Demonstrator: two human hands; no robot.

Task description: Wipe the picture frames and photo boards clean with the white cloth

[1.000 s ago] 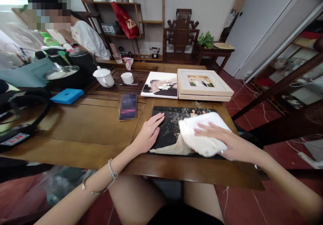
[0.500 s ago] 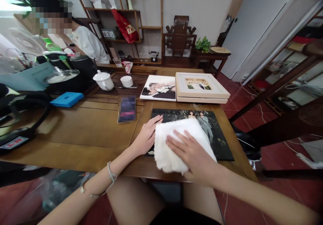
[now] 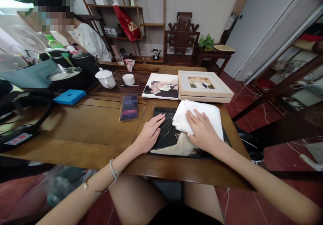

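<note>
A dark photo print [image 3: 166,124] lies flat near the table's front edge, a pale trailing dress showing in its lower part. My left hand [image 3: 148,134] rests palm down over its left edge, fingers stretched out, holding nothing. On the right part of the print is a folded white towel [image 3: 212,117]. My right hand [image 3: 204,130] presses down on this towel with fingers spread and lying flat, not wrapped round it. The towel and that hand hide much of the print, including the couple.
Behind the print lie a white photo panel [image 3: 161,86] and stacked wooden frames [image 3: 207,95]. A phone-like dark rectangle [image 3: 129,107], a blue block [image 3: 70,97], a lidded white cup [image 3: 105,78] and headphones [image 3: 27,117] are further left. Another person [image 3: 91,39] sits across the table.
My right hand has slid the towel away from me and to the right across the print, uncovering the pale dress and covering the couple. My left hand stays at the left edge.
</note>
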